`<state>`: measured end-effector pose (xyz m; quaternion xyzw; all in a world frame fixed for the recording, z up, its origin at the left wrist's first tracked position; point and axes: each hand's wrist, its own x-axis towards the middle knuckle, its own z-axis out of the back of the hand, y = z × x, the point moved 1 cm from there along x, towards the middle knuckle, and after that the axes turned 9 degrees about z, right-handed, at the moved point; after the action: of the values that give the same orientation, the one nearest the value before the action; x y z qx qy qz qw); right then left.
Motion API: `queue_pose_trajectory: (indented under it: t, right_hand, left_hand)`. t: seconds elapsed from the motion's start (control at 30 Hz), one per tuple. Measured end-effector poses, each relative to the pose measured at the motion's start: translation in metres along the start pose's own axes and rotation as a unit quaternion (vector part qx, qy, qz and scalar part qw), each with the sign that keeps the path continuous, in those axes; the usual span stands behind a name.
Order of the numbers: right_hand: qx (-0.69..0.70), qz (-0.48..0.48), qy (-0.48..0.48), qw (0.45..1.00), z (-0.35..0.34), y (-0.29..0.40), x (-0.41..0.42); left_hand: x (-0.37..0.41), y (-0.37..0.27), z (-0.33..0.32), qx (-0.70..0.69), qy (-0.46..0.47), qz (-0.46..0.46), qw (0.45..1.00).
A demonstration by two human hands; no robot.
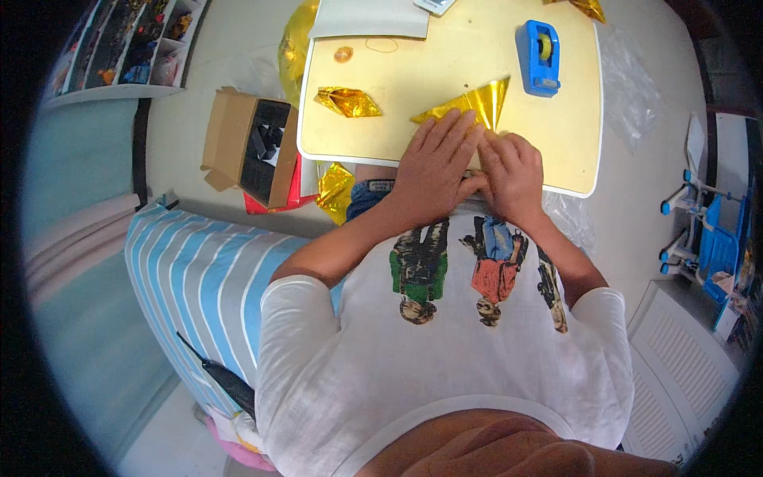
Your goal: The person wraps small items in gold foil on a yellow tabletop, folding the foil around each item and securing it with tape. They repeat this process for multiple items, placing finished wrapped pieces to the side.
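Observation:
A folded sheet of shiny gold foil paper (486, 101) lies on the pale yellow tabletop near its front edge, pointed at its left and upper right. My left hand (438, 164) rests flat over its lower left part, fingers extended. My right hand (512, 170) is beside it, fingers bent and fingertips at the foil's lower edge; whether they pinch the foil is hidden. To the left lies a folded gold foil piece (349, 102), shaped like a small boat. A blue tape dispenser (538, 59) with a yellowish tape roll stands at the right.
Grey-white sheet (369, 21) and phone (436, 5) lie at the table's far edge (301, 89), with a rubber band (381, 45) nearby. More gold foil (587, 8) is at the far right corner. An open cardboard box (229, 140) stands on the floor left; a striped bed (197, 256) is near.

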<state>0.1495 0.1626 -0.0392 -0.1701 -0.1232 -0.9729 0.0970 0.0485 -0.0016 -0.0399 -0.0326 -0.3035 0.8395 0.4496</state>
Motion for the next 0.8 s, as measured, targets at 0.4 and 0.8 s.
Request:
queue_pose_trajectory:
  t: [0.4,0.8]
  right_hand:
    - [0.001,0.118,0.019,0.993,0.022,-0.055,0.026]
    - [-0.021,0.246,0.039,0.968,0.027,-0.085,0.043]
  left_hand:
    - [0.053,0.061,0.000,0.081,0.063,-0.150,0.983]
    - [0.053,0.056,0.017,0.028,0.065,-0.153,0.986]
